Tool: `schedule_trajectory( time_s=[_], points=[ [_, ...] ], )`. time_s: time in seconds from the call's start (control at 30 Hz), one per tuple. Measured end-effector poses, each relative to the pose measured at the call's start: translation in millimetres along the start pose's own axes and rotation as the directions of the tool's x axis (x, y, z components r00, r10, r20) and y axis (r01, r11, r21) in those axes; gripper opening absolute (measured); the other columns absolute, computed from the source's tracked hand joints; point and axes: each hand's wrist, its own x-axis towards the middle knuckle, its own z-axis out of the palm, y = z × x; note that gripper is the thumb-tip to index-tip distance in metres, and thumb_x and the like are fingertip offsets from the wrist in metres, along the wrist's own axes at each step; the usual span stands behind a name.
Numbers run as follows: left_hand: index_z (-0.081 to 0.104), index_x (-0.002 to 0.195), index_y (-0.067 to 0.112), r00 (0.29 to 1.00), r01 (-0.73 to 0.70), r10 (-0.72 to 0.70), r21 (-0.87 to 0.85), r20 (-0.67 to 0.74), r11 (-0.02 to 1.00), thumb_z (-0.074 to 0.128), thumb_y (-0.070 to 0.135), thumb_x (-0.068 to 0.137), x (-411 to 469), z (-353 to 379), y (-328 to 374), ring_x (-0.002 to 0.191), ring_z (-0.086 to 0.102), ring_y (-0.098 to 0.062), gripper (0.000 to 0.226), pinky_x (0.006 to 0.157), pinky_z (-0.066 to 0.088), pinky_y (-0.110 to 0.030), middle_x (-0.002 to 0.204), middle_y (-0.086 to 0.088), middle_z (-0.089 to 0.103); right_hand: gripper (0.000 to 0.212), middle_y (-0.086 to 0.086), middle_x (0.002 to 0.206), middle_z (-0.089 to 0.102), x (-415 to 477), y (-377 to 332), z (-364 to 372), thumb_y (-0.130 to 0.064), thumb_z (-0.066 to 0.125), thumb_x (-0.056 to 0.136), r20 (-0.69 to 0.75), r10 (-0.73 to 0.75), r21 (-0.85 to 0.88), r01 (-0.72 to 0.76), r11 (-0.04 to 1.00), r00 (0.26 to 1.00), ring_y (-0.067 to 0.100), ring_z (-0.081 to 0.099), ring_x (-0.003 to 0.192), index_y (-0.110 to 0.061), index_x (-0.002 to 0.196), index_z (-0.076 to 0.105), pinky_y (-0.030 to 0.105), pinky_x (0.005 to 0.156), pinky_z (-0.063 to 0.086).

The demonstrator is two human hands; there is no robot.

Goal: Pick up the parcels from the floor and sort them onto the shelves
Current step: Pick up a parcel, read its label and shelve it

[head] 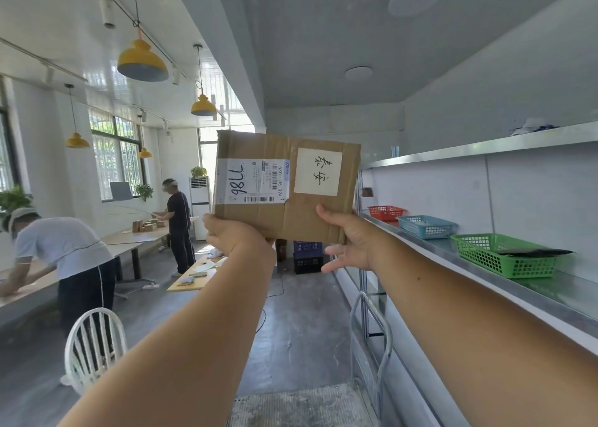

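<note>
Left hand [234,232] grips lower left corner of parcel [284,184]. Parcel held upright in air, left of shelf [485,258]. Right hand [351,237] pinches lower right edge by thumb only, other fingers spread loose. Risk, as I judge: weak right grip, parcel may tilt, slip down before reaching shelf; green basket [504,255] on shelf may block placing.

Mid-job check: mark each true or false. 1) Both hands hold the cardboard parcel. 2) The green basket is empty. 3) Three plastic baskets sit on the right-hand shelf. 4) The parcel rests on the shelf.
1) True: the left hand and right hand grip the flat brown cardboard parcel by its lower edge.
2) False: the green plastic basket holds a flat dark item.
3) True: the red basket, the blue basket and the green one stand on the metal shelf.
4) False: the parcel is held up in the air.
</note>
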Motion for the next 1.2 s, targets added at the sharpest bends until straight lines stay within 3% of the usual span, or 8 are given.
schedule_trajectory(
  time_s=[0.17, 0.3, 0.43, 0.63, 0.8, 0.9, 1.1, 1.2],
  points=[
    [0.054, 0.147, 0.035, 0.996, 0.061, -0.059, -0.033, 0.06, 0.998, 0.042, 0.059, 0.102, -5, -6, 6, 0.108, 0.071, -0.032, 0.053, 0.085, 0.065, -0.053, 0.124, -0.002, 0.073, 0.095, 0.02, 0.142, 0.061, 7, 1, 0, -0.036, 0.099, 0.055, 0.036, -0.006, 0.166, 0.0, 0.986, 0.999, 0.051, 0.075, 0.106, -0.025, 0.14, 0.059, 0.055, 0.066, 0.066],
    [0.076, 0.098, 0.028, 0.998, 0.033, -0.033, 0.014, 0.044, 0.999, 0.058, 0.037, 0.097, 3, -13, 6, 0.082, 0.073, -0.015, 0.02, 0.059, 0.057, -0.026, 0.095, 0.005, 0.079, 0.079, 0.017, 0.133, 0.069, 9, -3, -4, -0.024, 0.099, 0.059, -0.036, -0.145, 0.294, 0.149, 0.944, 0.989, 0.043, 0.068, 0.114, -0.021, 0.13, 0.064, 0.053, 0.068, 0.066],
    [0.079, 0.062, 0.028, 0.994, -0.019, -0.009, 0.244, 0.112, 0.97, 0.052, 0.013, 0.1, 20, -13, 21, 0.073, 0.064, -0.014, 0.049, 0.061, 0.05, -0.024, 0.07, 0.007, 0.077, 0.086, 0.016, 0.124, 0.076, 17, -8, -9, -0.025, 0.104, 0.05, -0.11, -0.237, 0.337, 0.261, 0.905, 0.965, 0.04, 0.069, 0.115, -0.018, 0.126, 0.067, 0.055, 0.067, 0.065],
    [0.078, 0.114, 0.01, 0.947, -0.321, 0.258, 0.518, 0.192, 0.793, 0.038, 0.001, 0.094, 19, -17, 26, 0.079, 0.062, -0.016, 0.046, 0.057, 0.044, -0.027, 0.109, -0.01, 0.08, 0.081, 0.009, 0.103, 0.086, 22, -12, -13, -0.026, 0.103, 0.053, -0.133, -0.291, 0.342, 0.32, 0.884, 0.947, 0.039, 0.07, 0.117, -0.019, 0.125, 0.066, 0.058, 0.074, 0.065],
    [0.074, 0.107, 0.029, 0.955, -0.186, 0.052, 0.45, 0.293, 0.873, 0.039, 0.086, 0.095, 17, -18, 40, 0.093, 0.079, -0.028, 0.068, 0.084, 0.066, -0.049, 0.089, 0.001, 0.084, 0.073, 0.008, 0.116, 0.083, 19, -8, -17, -0.028, 0.097, 0.067, -0.179, -0.343, 0.273, 0.382, 0.883, 0.922, 0.032, 0.073, 0.116, -0.018, 0.132, 0.067, 0.053, 0.075, 0.067],
    [0.069, 0.098, 0.043, 0.921, -0.079, -0.104, 0.441, 0.376, 0.894, 0.031, 0.102, 0.079, 21, -21, 48, 0.087, 0.082, -0.039, 0.073, 0.085, 0.066, -0.059, 0.072, 0.002, 0.084, 0.087, 0.012, 0.127, 0.077, 18, -9, -18, -0.028, 0.1, 0.062, -0.229, -0.365, 0.264, 0.419, 0.869, 0.902, 0.033, 0.075, 0.114, -0.016, 0.139, 0.063, 0.05, 0.072, 0.068],
    [0.061, 0.115, 0.031, 0.916, -0.009, -0.185, 0.479, 0.355, 0.878, 0.058, 0.077, 0.093, 12, -23, 48, 0.093, 0.08, -0.039, 0.052, 0.068, 0.068, -0.054, 0.099, -0.013, 0.079, 0.082, 0.006, 0.138, 0.072, 23, -14, -11, -0.029, 0.093, 0.078, -0.28, -0.374, 0.306, 0.451, 0.838, 0.884, 0.028, 0.069, 0.123, -0.023, 0.15, 0.053, 0.062, 0.105, 0.056],
    [0.05, 0.153, 0.026, 0.939, -0.021, -0.14, 0.46, 0.313, 0.888, 0.054, 0.05, 0.102, 11, -25, 42, 0.094, 0.078, -0.039, 0.056, 0.071, 0.067, -0.062, 0.104, -0.014, 0.069, 0.068, 0.003, 0.134, 0.073, 23, -17, -4, -0.04, 0.091, 0.08, -0.272, -0.341, 0.248, 0.408, 0.878, 0.9, 0.028, 0.066, 0.128, -0.026, 0.139, 0.06, 0.064, 0.109, 0.052]
  ],
)
